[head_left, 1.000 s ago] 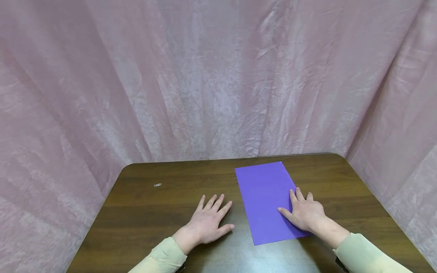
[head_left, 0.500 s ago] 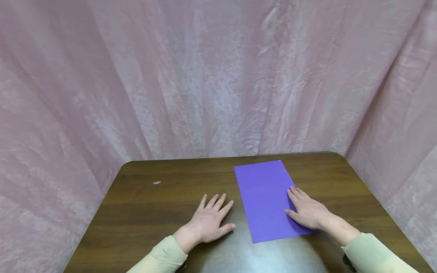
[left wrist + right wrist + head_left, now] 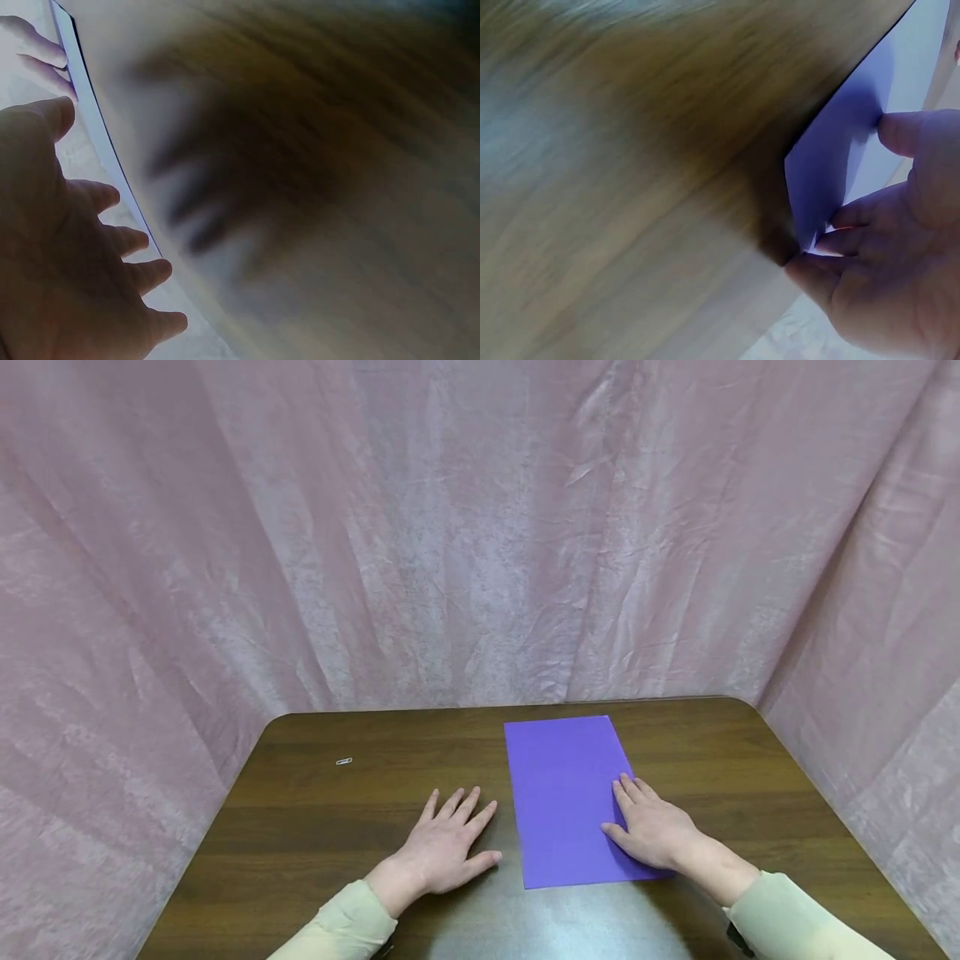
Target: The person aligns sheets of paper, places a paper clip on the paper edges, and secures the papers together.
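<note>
Straddling purple sheet's (image 3: 562, 802) edge, right grip (image 3: 654, 829) has wide tabletop (image 3: 757, 802) alongside.

The left hand (image 3: 437, 852) spreads its fingers (image 3: 467, 806) toward the far right; the right hand (image 3: 654, 831) reaches far left, its thumb (image 3: 616, 836) standing apart.

sheet (image 3: 562, 802): plain purple | table (image 3: 300, 835): brown, wood-grained | curtain (image 3: 465, 543): mottled pink | 2 sleeves (image 3: 798, 918): pale green | clip (image 3: 344, 762): whitish
</note>
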Available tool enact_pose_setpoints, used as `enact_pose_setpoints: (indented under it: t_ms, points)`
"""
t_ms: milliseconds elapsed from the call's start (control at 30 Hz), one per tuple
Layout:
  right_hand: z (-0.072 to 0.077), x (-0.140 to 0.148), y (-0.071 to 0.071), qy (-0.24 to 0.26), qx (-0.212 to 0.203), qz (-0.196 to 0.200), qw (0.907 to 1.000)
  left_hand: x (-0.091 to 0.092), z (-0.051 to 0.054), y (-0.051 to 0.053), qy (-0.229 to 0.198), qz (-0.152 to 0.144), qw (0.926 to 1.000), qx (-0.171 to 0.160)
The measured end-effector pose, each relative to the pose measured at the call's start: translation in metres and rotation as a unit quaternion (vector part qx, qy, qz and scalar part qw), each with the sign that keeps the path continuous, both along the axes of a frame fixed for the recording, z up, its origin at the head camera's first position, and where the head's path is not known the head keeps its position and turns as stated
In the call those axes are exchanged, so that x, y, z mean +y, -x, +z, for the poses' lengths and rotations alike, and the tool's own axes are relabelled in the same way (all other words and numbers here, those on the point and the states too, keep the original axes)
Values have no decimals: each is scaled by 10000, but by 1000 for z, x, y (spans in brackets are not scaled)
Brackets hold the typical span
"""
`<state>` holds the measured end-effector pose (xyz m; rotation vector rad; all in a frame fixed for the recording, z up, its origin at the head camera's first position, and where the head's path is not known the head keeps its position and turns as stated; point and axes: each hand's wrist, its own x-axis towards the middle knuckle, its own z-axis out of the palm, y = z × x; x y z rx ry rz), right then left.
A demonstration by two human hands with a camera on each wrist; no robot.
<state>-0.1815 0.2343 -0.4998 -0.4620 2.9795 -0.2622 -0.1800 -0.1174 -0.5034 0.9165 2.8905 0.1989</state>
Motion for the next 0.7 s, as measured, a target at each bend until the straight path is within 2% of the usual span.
enact_pose_setpoints:
  t_ms: [200,500,700]
  points:
    - [3,-22,0,-111,4,41,9999,-14,-6,0,-104,97,9999,67]
    - [2,-52,3,-161,272,3,9995,-30,-11,3,-199,262,9994,70]
    - [5,-69,8,-246,293,55,9993,-34,-10,4,-250,359,9990,74]
